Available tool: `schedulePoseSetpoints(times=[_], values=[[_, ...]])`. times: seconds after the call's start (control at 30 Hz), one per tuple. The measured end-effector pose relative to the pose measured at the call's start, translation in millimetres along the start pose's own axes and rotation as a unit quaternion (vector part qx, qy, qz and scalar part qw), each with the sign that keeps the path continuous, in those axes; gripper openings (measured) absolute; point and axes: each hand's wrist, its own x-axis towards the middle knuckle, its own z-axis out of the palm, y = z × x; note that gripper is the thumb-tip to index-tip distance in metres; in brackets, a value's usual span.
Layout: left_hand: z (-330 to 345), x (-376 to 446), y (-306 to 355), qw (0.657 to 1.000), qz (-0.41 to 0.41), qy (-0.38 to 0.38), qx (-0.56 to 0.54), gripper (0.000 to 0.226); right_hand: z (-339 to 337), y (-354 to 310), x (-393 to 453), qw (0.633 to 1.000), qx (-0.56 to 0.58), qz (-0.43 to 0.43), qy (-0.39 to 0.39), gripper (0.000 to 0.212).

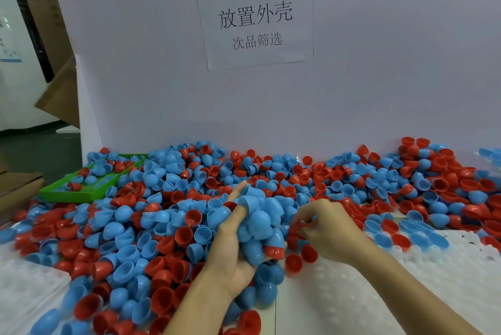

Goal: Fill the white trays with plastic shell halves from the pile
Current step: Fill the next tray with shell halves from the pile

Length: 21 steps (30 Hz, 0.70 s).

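At centre of the bench I see the left hand [233, 242] cupped palm-up, fingers curled round a stack of blue shell halves [257, 223] w/ one red at the bottom; my guess is it acts as a magazine so the other hand can feed from it. Right hand [329, 229] sits just beside, fingertips pinching a red shell half [301, 226] near the pile [151, 220], prob. picking or sorting. Pile runs wall to wall along the back & spills over the white trays [352, 288]. Right tray shows bare pockets in front, so that's the open room; left tray [24, 280] is mostly bare too but crowded at its inner edge. Green bin [67, 193] far left, holding a few halves, likely rejects. Loose halves sit at the tray seam, could get knocked off the near edge.
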Motion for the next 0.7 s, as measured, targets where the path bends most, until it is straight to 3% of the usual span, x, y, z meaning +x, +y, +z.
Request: schedulePoseSetpoints(times=[0.27, 0.6, 0.7], values=[[-0.3, 0.1, 2.3, 1.0, -0.01, 0.026, 0.0, 0.047, 18.7, -14.9, 12.1, 0.981, -0.186, -0.043, -0.018, 0.025], [2.6, -4.4, 5.0, 0.998, -0.036, 0.042, 0.011, 0.046, 17.4, -2.4, 12.8, 0.985, -0.147, -0.053, -0.073, 0.021], [2.3, -5.5, 4.2, 0.998, -0.042, 0.037, 0.011, 0.046, 8.1, 0.4, 11.9, 0.988, -0.132, -0.058, -0.056, 0.022]])
